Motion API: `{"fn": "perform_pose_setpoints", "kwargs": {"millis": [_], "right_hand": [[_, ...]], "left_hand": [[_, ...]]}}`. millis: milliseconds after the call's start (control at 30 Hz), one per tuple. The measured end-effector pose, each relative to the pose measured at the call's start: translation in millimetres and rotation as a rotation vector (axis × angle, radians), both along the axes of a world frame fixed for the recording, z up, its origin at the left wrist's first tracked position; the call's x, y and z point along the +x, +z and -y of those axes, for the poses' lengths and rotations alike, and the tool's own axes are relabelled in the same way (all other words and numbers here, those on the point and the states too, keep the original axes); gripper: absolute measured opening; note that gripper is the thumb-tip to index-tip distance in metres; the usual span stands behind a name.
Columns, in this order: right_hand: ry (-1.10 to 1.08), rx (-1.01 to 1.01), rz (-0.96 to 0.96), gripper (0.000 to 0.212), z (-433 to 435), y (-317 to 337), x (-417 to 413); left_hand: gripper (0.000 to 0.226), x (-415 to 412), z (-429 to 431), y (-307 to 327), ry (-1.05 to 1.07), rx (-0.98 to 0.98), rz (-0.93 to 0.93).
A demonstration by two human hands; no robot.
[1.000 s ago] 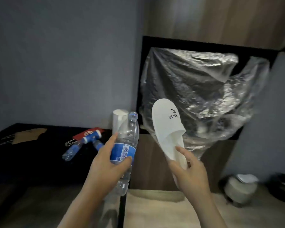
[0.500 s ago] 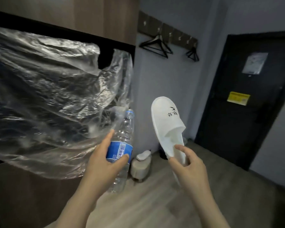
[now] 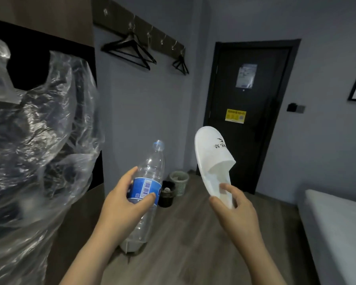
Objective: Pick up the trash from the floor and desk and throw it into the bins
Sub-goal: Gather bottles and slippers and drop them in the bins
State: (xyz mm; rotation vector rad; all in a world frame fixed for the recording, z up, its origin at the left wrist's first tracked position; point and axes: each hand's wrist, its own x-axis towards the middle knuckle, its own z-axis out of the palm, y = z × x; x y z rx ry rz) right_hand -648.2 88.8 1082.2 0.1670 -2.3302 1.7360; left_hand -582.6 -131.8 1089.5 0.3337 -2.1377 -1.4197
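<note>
Head view: one bottle, one slipper, two bins

Largest, at left, one crinkled clear plastic sheet [image 3: 39, 140] drapes over a dark shape. One matte black door [image 3: 253, 153] closes the far wall, bearing one white paper [image 3: 246, 76] and one yellow sticker [image 3: 235, 116]. Wood-grain floor [image 3: 193, 243] runs to one pale bed [image 3: 337, 223] at right. One dark rail [image 3: 152, 31] carries thin black hangers [image 3: 130, 50] in two clusters; their count cannot be told. One clear ribbed plastic bottle [image 3: 150, 167], blue-labelled with a barcode and blue-capped, looks empty and is held nearly upright at centre. The left hand [image 3: 121, 208] is wrapped round its label, thumb across the front. One white fabric slipper [image 3: 212, 157], rounded toe up, black print on the upper, hangs just right of the bottle, apart from it. The right hand [image 3: 234, 214] pinches its heel end between thumb and fingers. Two round bins stand side by side on the floor by the door: one pale bin [image 3: 179, 179] with a perforated wall, and one smaller black bin [image 3: 167, 199] holding a pale lump.
</note>
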Motion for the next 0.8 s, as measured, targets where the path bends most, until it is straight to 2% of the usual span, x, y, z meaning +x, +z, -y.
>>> {"fn": "perform_pose_setpoints", "kwargs": {"millis": [233, 400, 633, 800], "right_hand": [[-0.059, 0.049, 0.028, 0.062, 63, -14, -79], [-0.099, 0.089, 0.092, 0.052, 67, -35, -142], [-0.130, 0.119, 0.105, 0.051, 59, -62, -275], [-0.104, 0.106, 0.137, 0.053, 49, -64, -384]], "left_hand": [[0.074, -96, 65, -4, -0.090, -0.008, 0.024], [0.073, -162, 85, -27, -0.142, -0.010, 0.097], [0.071, -296, 87, -47, -0.120, -0.021, 0.106], [0.072, -406, 79, -39, -0.094, -0.018, 0.101]]}}
